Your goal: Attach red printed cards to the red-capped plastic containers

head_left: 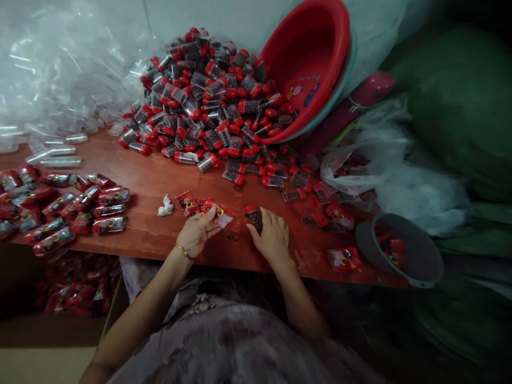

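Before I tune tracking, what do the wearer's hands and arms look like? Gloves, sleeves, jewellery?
No gloves. Left hand: thin gold-coloured bracelet at the wrist. Right hand: no jewellery visible. Both forearms bare, no sleeves visible on them.

pale wall (240, 16) behind a reddish-brown tabletop (144, 224); dark green material (460, 106) at the right; dim light
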`<state>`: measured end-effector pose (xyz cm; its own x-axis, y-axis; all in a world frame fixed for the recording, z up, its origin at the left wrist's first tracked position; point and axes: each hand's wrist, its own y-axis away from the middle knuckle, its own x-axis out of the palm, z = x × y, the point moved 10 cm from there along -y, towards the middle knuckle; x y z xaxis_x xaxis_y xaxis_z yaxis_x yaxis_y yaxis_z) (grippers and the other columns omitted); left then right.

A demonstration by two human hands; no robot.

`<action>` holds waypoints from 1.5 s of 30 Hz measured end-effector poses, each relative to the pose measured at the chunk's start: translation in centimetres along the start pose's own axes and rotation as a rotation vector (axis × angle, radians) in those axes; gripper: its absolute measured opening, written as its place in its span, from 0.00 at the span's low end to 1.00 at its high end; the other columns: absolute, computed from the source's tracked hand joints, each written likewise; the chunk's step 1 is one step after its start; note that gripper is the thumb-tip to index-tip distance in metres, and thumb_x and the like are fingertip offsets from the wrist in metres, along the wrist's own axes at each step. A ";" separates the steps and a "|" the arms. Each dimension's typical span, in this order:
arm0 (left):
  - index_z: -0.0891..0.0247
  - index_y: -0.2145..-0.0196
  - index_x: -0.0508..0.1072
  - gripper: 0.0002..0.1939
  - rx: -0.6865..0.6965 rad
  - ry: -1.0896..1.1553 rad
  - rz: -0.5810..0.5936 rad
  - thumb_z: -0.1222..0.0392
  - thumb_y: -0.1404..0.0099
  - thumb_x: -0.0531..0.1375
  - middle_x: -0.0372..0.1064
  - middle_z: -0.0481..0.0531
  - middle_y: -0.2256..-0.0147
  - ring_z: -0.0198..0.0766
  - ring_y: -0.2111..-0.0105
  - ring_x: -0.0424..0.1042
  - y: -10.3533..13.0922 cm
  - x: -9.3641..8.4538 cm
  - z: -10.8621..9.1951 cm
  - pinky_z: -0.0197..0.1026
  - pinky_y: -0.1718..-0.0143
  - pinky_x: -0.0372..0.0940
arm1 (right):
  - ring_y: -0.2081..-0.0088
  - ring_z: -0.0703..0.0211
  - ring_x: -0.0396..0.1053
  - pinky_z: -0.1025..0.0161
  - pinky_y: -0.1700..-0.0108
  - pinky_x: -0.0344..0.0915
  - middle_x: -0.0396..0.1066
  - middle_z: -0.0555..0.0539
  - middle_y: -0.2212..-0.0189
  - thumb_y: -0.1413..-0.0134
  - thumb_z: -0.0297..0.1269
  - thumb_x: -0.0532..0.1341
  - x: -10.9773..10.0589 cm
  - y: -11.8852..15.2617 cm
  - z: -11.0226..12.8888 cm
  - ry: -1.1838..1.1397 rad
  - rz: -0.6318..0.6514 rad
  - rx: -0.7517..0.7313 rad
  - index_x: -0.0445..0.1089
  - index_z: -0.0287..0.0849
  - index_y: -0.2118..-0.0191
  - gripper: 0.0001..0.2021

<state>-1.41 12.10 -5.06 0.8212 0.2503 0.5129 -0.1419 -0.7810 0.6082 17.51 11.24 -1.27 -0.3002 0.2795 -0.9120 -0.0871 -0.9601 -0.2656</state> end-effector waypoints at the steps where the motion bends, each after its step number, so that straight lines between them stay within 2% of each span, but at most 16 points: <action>1: 0.65 0.76 0.71 0.20 -0.020 0.000 0.010 0.53 0.62 0.73 0.75 0.49 0.74 0.35 0.72 0.74 0.1 0.2 0.2 0.39 0.64 0.66 | 0.55 0.43 0.65 0.48 0.55 0.62 0.69 0.34 0.53 0.44 0.41 0.55 0.3 0.1 -0.4 0.008 0.013 -0.013 0.65 0.35 0.49 0.20; 3: 0.65 0.74 0.72 0.19 -0.041 0.004 0.016 0.53 0.61 0.73 0.75 0.49 0.72 0.36 0.71 0.74 0.3 0.4 0.5 0.40 0.63 0.66 | 0.58 0.46 0.68 0.51 0.56 0.63 0.72 0.34 0.56 0.43 0.37 0.52 0.2 0.2 -0.9 -0.069 -0.003 -0.021 0.68 0.35 0.53 0.17; 5: 0.65 0.73 0.73 0.19 -0.049 0.006 0.014 0.53 0.61 0.73 0.76 0.50 0.72 0.36 0.71 0.74 0.5 0.5 0.7 0.39 0.63 0.66 | 0.64 0.51 0.70 0.55 0.60 0.66 0.74 0.37 0.63 0.43 0.38 0.50 -0.3 0.5 -1.3 -0.272 -0.012 0.023 0.69 0.36 0.56 0.16; 7: 0.65 0.74 0.73 0.19 -0.048 -0.001 0.012 0.53 0.61 0.73 0.76 0.50 0.72 0.36 0.71 0.74 0.7 0.5 0.7 0.39 0.64 0.66 | 0.74 0.58 0.70 0.61 0.69 0.67 0.74 0.43 0.71 0.42 0.40 0.49 -0.3 1.2 -1.2 -0.558 0.083 0.083 0.69 0.38 0.57 0.16; 9: 0.65 0.74 0.73 0.20 -0.039 -0.019 0.016 0.53 0.62 0.73 0.76 0.51 0.73 0.36 0.72 0.74 0.9 0.4 0.6 0.39 0.65 0.66 | 0.82 0.64 0.65 0.66 0.76 0.65 0.72 0.49 0.77 0.41 0.43 0.49 -0.3 2.3 0.0 -0.825 0.230 0.122 0.68 0.40 0.57 0.16; 12: 0.65 0.74 0.73 0.22 -0.016 -0.060 0.035 0.52 0.65 0.74 0.75 0.50 0.73 0.36 0.73 0.73 1.1 0.6 0.5 0.38 0.66 0.66 | 0.86 0.69 0.60 0.69 0.82 0.60 0.68 0.53 0.81 0.42 0.44 0.52 -1.1 3.8 2.1 -1.027 0.361 0.136 0.69 0.40 0.59 0.15; 17: 0.66 0.76 0.74 0.22 0.009 -0.141 0.064 0.51 0.67 0.74 0.75 0.51 0.75 0.35 0.76 0.73 1.3 0.8 0.4 0.38 0.67 0.67 | 0.87 0.71 0.59 0.71 0.83 0.59 0.66 0.54 0.82 0.45 0.44 0.54 -1.3 4.1 3.1 -1.076 0.409 0.173 0.70 0.40 0.62 0.14; 22: 0.68 0.73 0.76 0.21 0.038 -0.161 0.098 0.53 0.64 0.73 0.76 0.52 0.72 0.34 0.74 0.72 1.5 1.1 0.2 0.38 0.68 0.67 | 0.88 0.72 0.57 0.70 0.83 0.60 0.68 0.53 0.80 0.47 0.48 0.56 0.2 4.0 3.5 -1.154 0.504 0.258 0.70 0.39 0.62 0.16; 24: 0.68 0.72 0.77 0.21 0.055 -0.142 0.094 0.54 0.64 0.73 0.76 0.52 0.71 0.34 0.73 0.72 1.7 1.2 0.1 0.37 0.68 0.67 | 0.88 0.72 0.56 0.70 0.83 0.61 0.69 0.53 0.80 0.48 0.49 0.56 0.6 4.1 3.7 -1.199 0.505 0.293 0.69 0.39 0.62 0.17; 27: 0.67 0.72 0.77 0.22 0.076 -0.093 0.072 0.55 0.67 0.74 0.75 0.50 0.72 0.32 0.74 0.71 1.8 1.3 0.2 0.35 0.69 0.67 | 0.87 0.72 0.57 0.69 0.82 0.62 0.69 0.53 0.79 0.47 0.49 0.56 0.7 3.9 3.8 -1.219 0.442 0.301 0.69 0.40 0.61 0.18; 31: 0.66 0.74 0.76 0.22 0.091 -0.075 0.060 0.58 0.70 0.75 0.74 0.47 0.75 0.30 0.76 0.70 1.8 1.7 1.0 0.33 0.71 0.65 | 0.86 0.70 0.59 0.69 0.80 0.64 0.67 0.54 0.82 0.43 0.48 0.53 0.4 3.6 4.4 -1.177 0.384 0.215 0.68 0.40 0.60 0.16; 34: 0.66 0.75 0.76 0.20 0.158 -0.073 0.057 0.57 0.68 0.74 0.74 0.47 0.75 0.30 0.75 0.69 1.8 1.9 1.2 0.34 0.68 0.65 | 0.84 0.67 0.61 0.68 0.78 0.63 0.61 0.57 0.86 0.41 0.45 0.52 0.0 3.2 4.6 -1.072 0.256 0.182 0.68 0.41 0.59 0.15; 37: 0.66 0.75 0.75 0.18 0.238 -0.035 0.043 0.57 0.65 0.73 0.74 0.47 0.74 0.30 0.74 0.69 1.9 1.9 0.9 0.34 0.66 0.64 | 0.83 0.67 0.62 0.68 0.77 0.62 0.60 0.57 0.85 0.40 0.44 0.50 -0.2 2.8 4.8 -1.025 0.136 0.199 0.66 0.42 0.58 0.14; 39: 0.66 0.74 0.75 0.18 0.236 -0.008 0.028 0.57 0.63 0.73 0.73 0.47 0.75 0.29 0.75 0.68 1.9 1.6 0.8 0.34 0.68 0.63 | 0.84 0.67 0.62 0.69 0.78 0.61 0.61 0.57 0.85 0.40 0.45 0.51 0.4 2.7 5.2 -1.091 0.155 0.216 0.65 0.43 0.59 0.13; 42: 0.66 0.73 0.75 0.17 0.216 0.013 0.017 0.58 0.61 0.72 0.72 0.47 0.75 0.28 0.77 0.66 1.7 1.3 0.5 0.33 0.71 0.61 | 0.85 0.69 0.61 0.70 0.80 0.61 0.63 0.58 0.83 0.43 0.47 0.54 1.6 2.9 5.6 -1.215 0.259 0.251 0.62 0.44 0.61 0.12; 45: 0.66 0.75 0.74 0.16 0.231 -0.010 0.020 0.59 0.62 0.72 0.72 0.47 0.76 0.29 0.77 0.67 1.6 1.2 0.2 0.33 0.71 0.61 | 0.86 0.70 0.60 0.69 0.79 0.63 0.67 0.56 0.79 0.44 0.48 0.56 1.9 3.1 5.4 -1.232 0.297 0.269 0.62 0.43 0.64 0.13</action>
<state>-0.52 11.03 -3.63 0.8253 0.2289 0.5162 -0.0283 -0.8962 0.4427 11.52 8.78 -2.16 -0.9999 0.0103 0.0001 -0.0102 -0.9951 0.0980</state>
